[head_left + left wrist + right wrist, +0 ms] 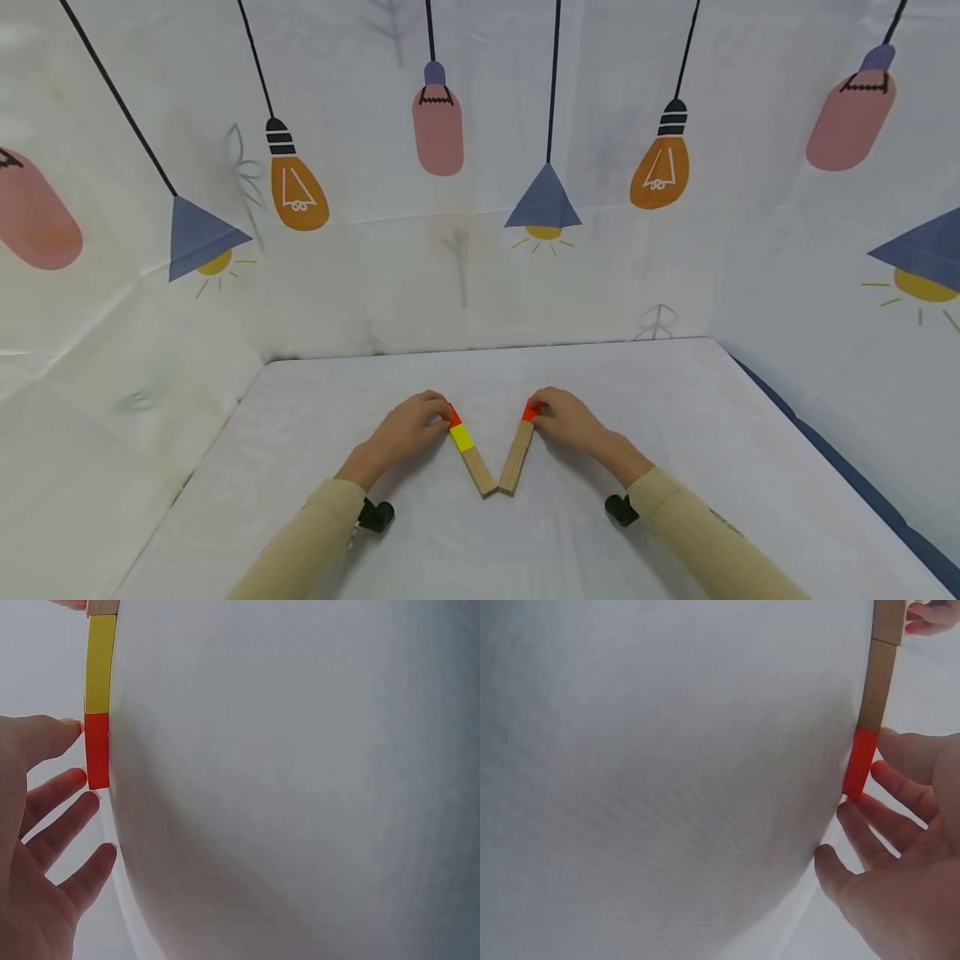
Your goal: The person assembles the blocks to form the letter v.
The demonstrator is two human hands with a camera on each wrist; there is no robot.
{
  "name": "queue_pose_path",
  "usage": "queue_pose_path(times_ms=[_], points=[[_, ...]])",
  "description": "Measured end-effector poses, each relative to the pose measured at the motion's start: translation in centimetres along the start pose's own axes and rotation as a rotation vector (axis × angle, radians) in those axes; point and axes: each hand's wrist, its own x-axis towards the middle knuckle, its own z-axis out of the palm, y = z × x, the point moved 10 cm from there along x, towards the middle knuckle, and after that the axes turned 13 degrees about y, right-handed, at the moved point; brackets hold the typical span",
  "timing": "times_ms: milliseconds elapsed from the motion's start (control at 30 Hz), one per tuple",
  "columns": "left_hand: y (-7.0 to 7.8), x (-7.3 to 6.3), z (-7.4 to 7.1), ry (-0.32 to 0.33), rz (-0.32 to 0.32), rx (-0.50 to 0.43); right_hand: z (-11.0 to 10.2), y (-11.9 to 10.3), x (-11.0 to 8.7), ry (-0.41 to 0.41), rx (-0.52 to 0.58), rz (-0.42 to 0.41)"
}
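Narrow blocks lie on the white table in a V whose point faces the wearer. Its left arm runs from a red block (456,417) through a yellow block (462,438) to plain wood (480,473). The right arm has a red block (861,761) at its far end and plain wood (516,458) below. My left hand (411,428) pinches the left red block with thumb and index finger, the other fingers spread. With thumb and fingertips, my right hand (572,421) holds the right red block. At the bottom of the V the wooden ends meet.
The white table (555,550) has its back edge against a white cloth wall (480,292) printed with lamps and bulbs. White cloth also hangs at both sides. A dark blue strip (862,471) runs along the right table edge. Black wrist devices (375,516) sit under both cuffs.
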Motion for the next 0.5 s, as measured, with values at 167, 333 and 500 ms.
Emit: queue_pose_path(times_ms=[167,333,500], points=[[-0.1,-0.1,-0.3,0.016,-0.012,0.009,-0.5,0.0,-0.4,0.004,0.047,0.019],[-0.3,-0.2,-0.5,0.046,-0.029,0.040,-1.0,0.5,-0.7,0.021,0.094,0.051],[-0.7,-0.4,-1.1,0.102,-0.051,0.100,-1.3,0.9,-1.1,0.036,0.101,0.067]])
